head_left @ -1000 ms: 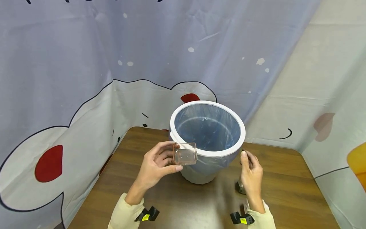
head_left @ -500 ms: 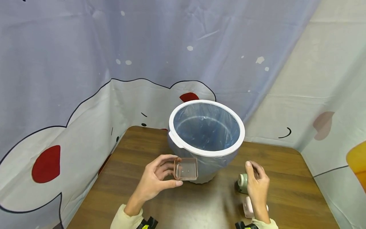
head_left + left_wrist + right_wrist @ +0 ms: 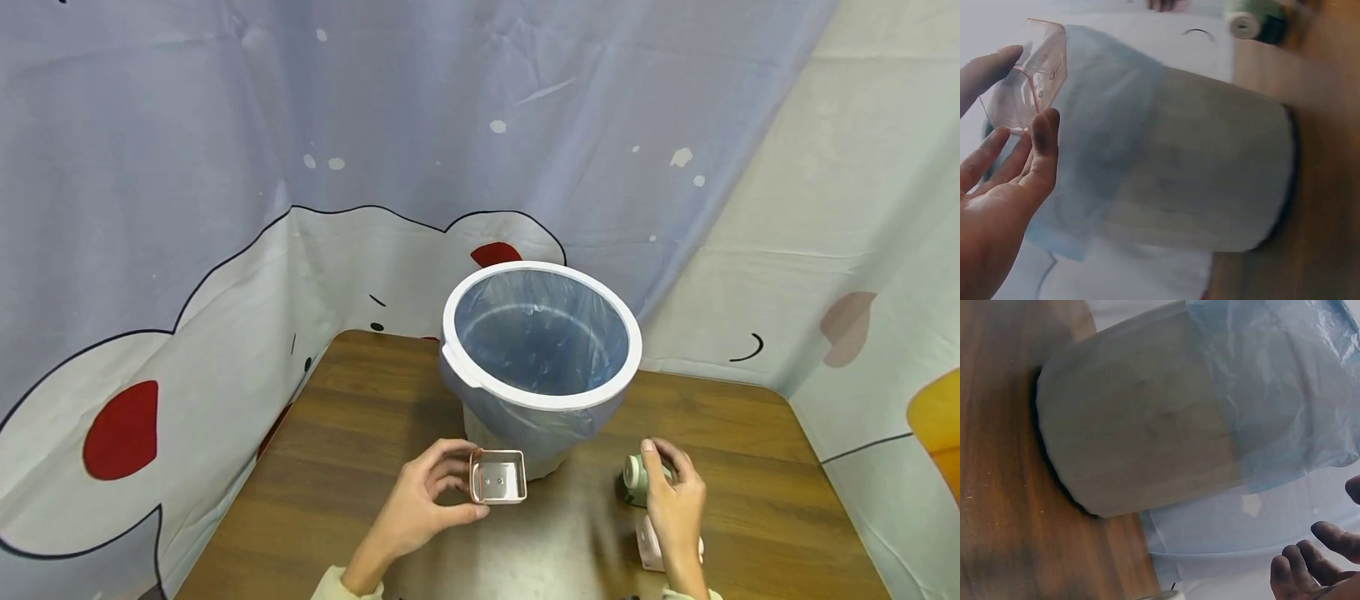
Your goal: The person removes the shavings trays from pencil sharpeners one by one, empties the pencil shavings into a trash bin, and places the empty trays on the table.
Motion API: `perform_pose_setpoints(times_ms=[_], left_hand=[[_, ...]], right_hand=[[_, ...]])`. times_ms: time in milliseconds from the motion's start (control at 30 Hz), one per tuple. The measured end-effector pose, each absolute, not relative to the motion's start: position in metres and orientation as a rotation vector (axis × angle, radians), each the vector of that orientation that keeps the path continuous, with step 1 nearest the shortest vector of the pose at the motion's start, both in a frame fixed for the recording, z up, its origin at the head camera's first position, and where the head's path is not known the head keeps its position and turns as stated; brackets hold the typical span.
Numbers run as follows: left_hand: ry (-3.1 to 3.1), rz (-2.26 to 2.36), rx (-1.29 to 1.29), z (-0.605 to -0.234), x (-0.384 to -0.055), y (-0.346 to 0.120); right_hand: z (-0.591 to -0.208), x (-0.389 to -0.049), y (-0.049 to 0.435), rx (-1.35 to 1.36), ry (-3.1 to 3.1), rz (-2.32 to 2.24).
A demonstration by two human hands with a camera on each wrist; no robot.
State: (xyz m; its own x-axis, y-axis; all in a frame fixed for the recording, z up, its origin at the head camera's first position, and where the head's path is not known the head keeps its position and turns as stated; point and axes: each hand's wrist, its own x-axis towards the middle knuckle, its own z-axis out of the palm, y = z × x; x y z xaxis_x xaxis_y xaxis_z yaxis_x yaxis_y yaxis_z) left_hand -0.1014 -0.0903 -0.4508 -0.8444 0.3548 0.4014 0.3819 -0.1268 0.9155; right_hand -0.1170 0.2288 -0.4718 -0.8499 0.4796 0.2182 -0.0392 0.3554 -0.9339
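Observation:
My left hand (image 3: 429, 507) holds a small clear, pink-tinted square plastic box (image 3: 498, 477) between thumb and fingers, its open side facing the head camera. Dark smudges mark the fingertips (image 3: 1041, 131) in the left wrist view. My right hand (image 3: 675, 504) hovers at the right with loosely bent fingers and nothing between them; in the right wrist view the thumb stands apart from the smudged fingers (image 3: 1329, 540). Partly behind that hand are a green and white roll-shaped item (image 3: 636, 483) and a pale pink item (image 3: 649, 546).
A white-rimmed trash can (image 3: 540, 402) with a bluish plastic liner (image 3: 570, 350) stands at the middle of the wooden table (image 3: 352, 392). Printed cloth (image 3: 390, 125) hangs behind the table and along its sides.
My left hand has brought the box from the can's rim down toward me and tipped its open side up. My right hand has moved down, away from the can, its fingers loosening.

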Motion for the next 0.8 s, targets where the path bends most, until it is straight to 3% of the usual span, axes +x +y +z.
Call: perform_pose_setpoints(times_ms=[333,800], left_hand=[[-2.341,-2.105,-0.738,-0.511,-0.094,-0.06],[-2.453,-2.032,-0.768,-0.569,-0.093,-0.032]], right_hand=[[-0.485,-0.115,0.232,-0.363,-2.145,1.461],[-0.504,-0.121,0.239,-0.421,-2.274,1.37]])
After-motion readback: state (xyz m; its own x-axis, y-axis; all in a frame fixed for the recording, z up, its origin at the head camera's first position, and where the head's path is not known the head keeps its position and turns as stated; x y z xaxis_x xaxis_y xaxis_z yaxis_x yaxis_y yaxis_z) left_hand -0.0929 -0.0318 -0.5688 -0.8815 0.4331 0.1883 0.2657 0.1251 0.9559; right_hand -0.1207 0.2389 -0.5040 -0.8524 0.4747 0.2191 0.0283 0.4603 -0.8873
